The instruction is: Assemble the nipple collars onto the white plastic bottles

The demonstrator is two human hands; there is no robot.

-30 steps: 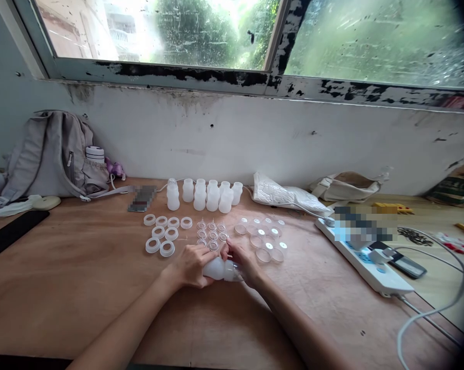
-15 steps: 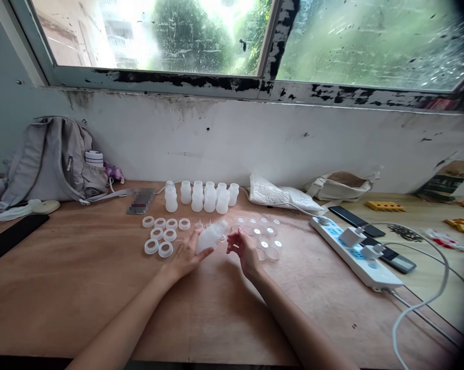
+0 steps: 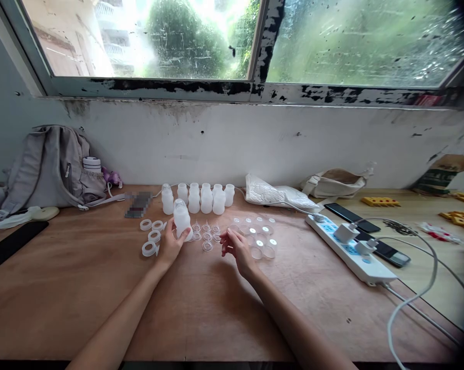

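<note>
My left hand is wrapped round a small frosted baby bottle, held nearly upright with a clear top on it. My right hand hovers with loosely bent fingers, nothing visible in them. Between the hands lie several clear bottle nipples. Beside my right hand are several clear round covers, some with a white spot. White screw rings lie left of my left hand, which partly hides them. Behind stand several frosted bottles; the leftmost one has a clear top.
A white power strip with plugged chargers and cables lies at the right, near two dark phones. Plastic packaging and a beige pouch rest by the wall. A grey backpack and a black flat case are at the left.
My left hand has moved left with the bottle and turned it from tilted to nearly upright. More of the nipples show. My right hand has shifted slightly left; the view has moved a little.
</note>
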